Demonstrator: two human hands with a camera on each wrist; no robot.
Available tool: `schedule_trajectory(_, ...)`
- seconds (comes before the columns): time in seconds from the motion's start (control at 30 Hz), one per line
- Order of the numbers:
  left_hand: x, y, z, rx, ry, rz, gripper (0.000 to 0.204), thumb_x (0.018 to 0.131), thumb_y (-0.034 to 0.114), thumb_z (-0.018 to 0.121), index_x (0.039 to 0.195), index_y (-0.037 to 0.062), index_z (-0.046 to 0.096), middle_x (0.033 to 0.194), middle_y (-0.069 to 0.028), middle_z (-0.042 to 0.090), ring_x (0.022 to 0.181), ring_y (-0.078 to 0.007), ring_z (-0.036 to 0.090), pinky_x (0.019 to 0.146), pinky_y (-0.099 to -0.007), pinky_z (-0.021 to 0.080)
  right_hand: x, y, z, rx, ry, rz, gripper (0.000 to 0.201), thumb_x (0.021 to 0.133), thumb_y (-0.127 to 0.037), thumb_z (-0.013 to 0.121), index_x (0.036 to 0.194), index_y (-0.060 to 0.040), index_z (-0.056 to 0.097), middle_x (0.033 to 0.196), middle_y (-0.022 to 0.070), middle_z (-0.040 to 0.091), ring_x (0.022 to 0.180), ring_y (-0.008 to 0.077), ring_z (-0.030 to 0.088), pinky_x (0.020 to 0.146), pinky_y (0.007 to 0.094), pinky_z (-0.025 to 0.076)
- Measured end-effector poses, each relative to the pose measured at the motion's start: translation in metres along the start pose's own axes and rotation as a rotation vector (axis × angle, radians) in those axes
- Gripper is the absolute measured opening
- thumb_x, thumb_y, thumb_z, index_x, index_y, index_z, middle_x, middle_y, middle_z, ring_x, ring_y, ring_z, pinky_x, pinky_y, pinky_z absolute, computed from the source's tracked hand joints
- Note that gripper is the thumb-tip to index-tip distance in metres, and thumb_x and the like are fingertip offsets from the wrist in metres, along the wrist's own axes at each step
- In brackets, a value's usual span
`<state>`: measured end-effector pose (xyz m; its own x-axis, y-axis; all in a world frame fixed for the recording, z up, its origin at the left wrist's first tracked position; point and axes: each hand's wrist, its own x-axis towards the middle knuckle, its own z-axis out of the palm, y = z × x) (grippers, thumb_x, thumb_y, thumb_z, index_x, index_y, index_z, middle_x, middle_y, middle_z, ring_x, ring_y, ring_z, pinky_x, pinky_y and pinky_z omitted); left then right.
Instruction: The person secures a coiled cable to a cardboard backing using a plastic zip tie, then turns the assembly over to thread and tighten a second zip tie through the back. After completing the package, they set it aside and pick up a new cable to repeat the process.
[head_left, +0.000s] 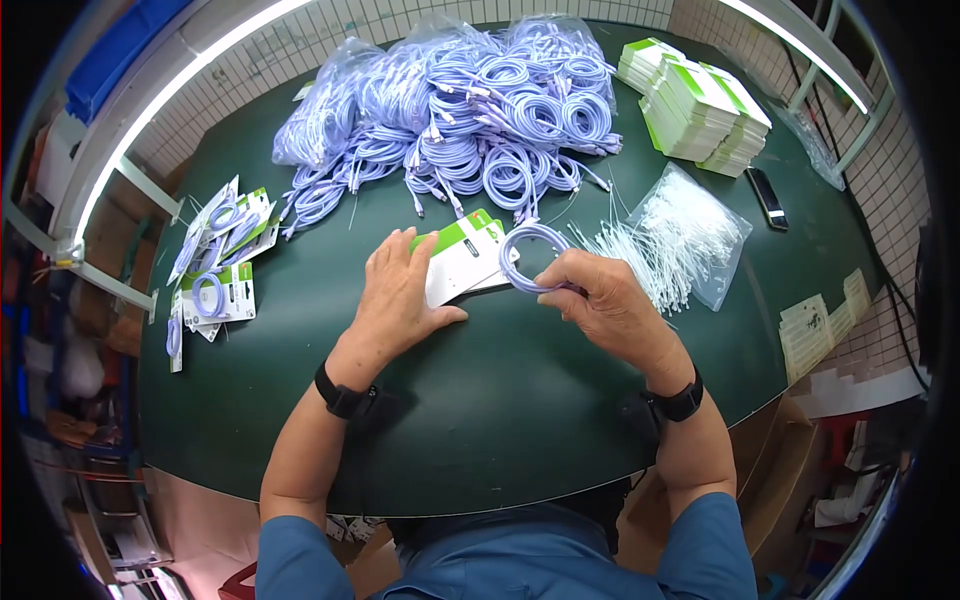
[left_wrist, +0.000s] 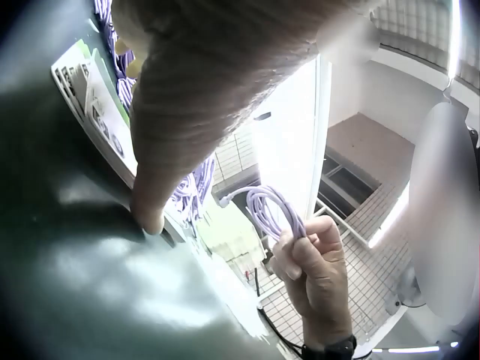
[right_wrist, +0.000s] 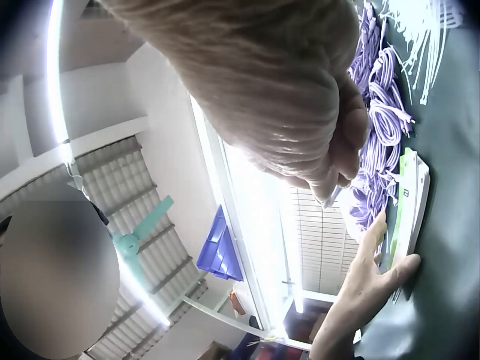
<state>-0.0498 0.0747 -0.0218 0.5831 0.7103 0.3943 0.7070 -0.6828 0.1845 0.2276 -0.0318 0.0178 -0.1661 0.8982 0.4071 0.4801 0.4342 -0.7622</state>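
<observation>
On the dark green desk (head_left: 500, 400), near the middle, the left hand (head_left: 400, 290) lies flat with straight fingers on a small stack of white cards with green tops (head_left: 462, 258), pressing them down. Just to the right of the stack, the right hand (head_left: 600, 295) has its fingers and thumb curled round a coiled lilac cable (head_left: 530, 255), holding the coil up on edge so that it touches the right end of the cards; the left wrist view shows the same coil pinched in the fingers, one white plug sticking out. Toward the far edge lies a big heap of coiled lilac cables (head_left: 470, 120), some of them in clear plastic bags (head_left: 335, 95) that are open and spilling out onto the desk. At the far right corner stand stacks of white and green cards (head_left: 700, 105), and just in front of them a clear bag of white ties (head_left: 690, 235), with loose ties spread toward the right hand. A dark phone (head_left: 768, 197) lies beside that bag. Along the left edge lie finished cards, each carrying a coiled cable (head_left: 215, 270). Pale sheets (head_left: 825, 325) lie at the right edge. The print on the cards is too small to read.
</observation>
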Motion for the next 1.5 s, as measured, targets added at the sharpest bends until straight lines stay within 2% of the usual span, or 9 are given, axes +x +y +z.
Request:
schedule_trajectory(0.27, 0.009, -0.025, -0.006, -0.086, -0.206, -0.012, 0.083, 0.079, 0.041, 0.093, 0.144, 0.0024, 0.059, 0.146, -0.03, 0.059, 0.135, -0.0454, 0.057, 0.114, -0.0505, 0.047, 0.0, 0.003, 0.002, 0.037, 0.014, 0.018, 0.015, 0.093, 0.002, 0.077, 0.107, -0.0006, 0.073, 0.087, 0.0058, 0.07, 0.068, 0.0123, 0.067, 0.062, 0.0265, 0.053)
schedule_trajectory(0.4, 0.013, -0.033, -0.012, -0.084, -0.193, 0.119, 0.059, 0.089, 0.033, 0.085, 0.134, 0.0016, 0.064, 0.136, -0.0264, 0.067, 0.123, -0.0432, 0.065, 0.106, -0.0503, 0.053, 0.0, -0.004, 0.002, 0.124, 0.01, 0.115, 0.014, 0.094, 0.002, 0.077, 0.107, -0.0004, 0.073, 0.087, 0.0049, 0.069, 0.069, 0.0103, 0.067, 0.063, 0.0254, 0.054)
schedule_trajectory(0.5, 0.018, -0.03, -0.016, -0.117, -0.055, 0.174, 0.03, 0.098, 0.02, 0.074, 0.123, 0.0023, 0.07, 0.117, -0.0205, 0.076, 0.102, -0.0403, 0.074, 0.088, -0.0455, 0.061, 0.0, -0.006, 0.002, 0.17, 0.025, 0.162, 0.013, 0.094, 0.002, 0.076, 0.107, -0.0003, 0.072, 0.088, 0.0045, 0.069, 0.07, 0.0092, 0.067, 0.063, 0.0246, 0.054)
schedule_trajectory(0.77, 0.005, -0.007, -0.038, 0.028, 0.275, 0.307, 0.022, 0.091, 0.005, 0.073, 0.112, 0.0062, 0.071, 0.104, -0.0098, 0.078, 0.088, -0.0277, 0.077, 0.07, -0.0364, 0.061, -0.004, 0.0, 0.0, 0.296, 0.218, 0.114, 0.014, 0.099, 0.001, 0.074, 0.111, -0.0019, 0.069, 0.097, 0.0042, 0.07, 0.072, 0.0081, 0.066, 0.064, 0.0222, 0.054)
schedule_trajectory(0.97, -0.004, -0.002, -0.034, 0.022, 0.328, 0.366, 0.024, 0.088, 0.004, 0.075, 0.111, 0.006, 0.071, 0.1, -0.0092, 0.077, 0.089, -0.028, 0.077, 0.072, -0.039, 0.06, -0.002, 0.001, 0.0, 0.387, 0.38, 0.066, 0.015, 0.101, -0.001, 0.074, 0.114, -0.0035, 0.067, 0.1, 0.0043, 0.069, 0.074, 0.0079, 0.065, 0.066, 0.0219, 0.054)
schedule_trajectory(1.07, -0.005, -0.014, -0.025, 0.082, 0.385, 0.408, 0.027, 0.087, 0.005, 0.077, 0.113, 0.006, 0.072, 0.099, -0.0089, 0.076, 0.09, -0.0287, 0.077, 0.074, -0.0398, 0.06, -0.002, 0.004, 0.003, 0.378, 0.324, 0.105, 0.014, 0.1, 0.0, 0.074, 0.113, -0.0035, 0.068, 0.1, 0.0042, 0.069, 0.074, 0.0077, 0.065, 0.066, 0.0217, 0.054)
schedule_trajectory(1.2, -0.022, -0.011, -0.018, -0.036, 0.118, 0.343, 0.033, 0.084, 0.011, 0.083, 0.114, 0.0051, 0.072, 0.106, -0.0094, 0.076, 0.097, -0.0307, 0.075, 0.082, -0.042, 0.06, -0.002, 0.005, 0.006, 0.38, 0.247, 0.144, 0.014, 0.099, 0.001, 0.074, 0.111, -0.0033, 0.07, 0.1, 0.0038, 0.069, 0.074, 0.0073, 0.065, 0.065, 0.0213, 0.054)
schedule_trajectory(1.3, -0.02, -0.011, -0.023, -0.078, 0.029, 0.212, 0.056, 0.077, 0.022, 0.091, 0.126, 0.0061, 0.069, 0.125, -0.0134, 0.071, 0.116, -0.0342, 0.068, 0.096, -0.045, 0.056, -0.002, 0.006, 0.007, 0.382, 0.213, 0.166, 0.013, 0.098, 0.002, 0.075, 0.11, -0.003, 0.071, 0.099, 0.0033, 0.069, 0.074, 0.0072, 0.065, 0.065, 0.0211, 0.053)
schedule_trajectory(1.5, 0.012, -0.028, -0.014, -0.109, -0.23, 0.067, 0.096, 0.064, 0.036, 0.1, 0.145, 0.0083, 0.057, 0.138, -0.0185, 0.058, 0.13, -0.0385, 0.053, 0.111, -0.0501, 0.045, -0.002, 0.009, 0.011, 0.374, 0.167, 0.163, 0.014, 0.097, 0.003, 0.075, 0.11, -0.0023, 0.071, 0.097, 0.0024, 0.069, 0.074, 0.0069, 0.065, 0.065, 0.0212, 0.054)
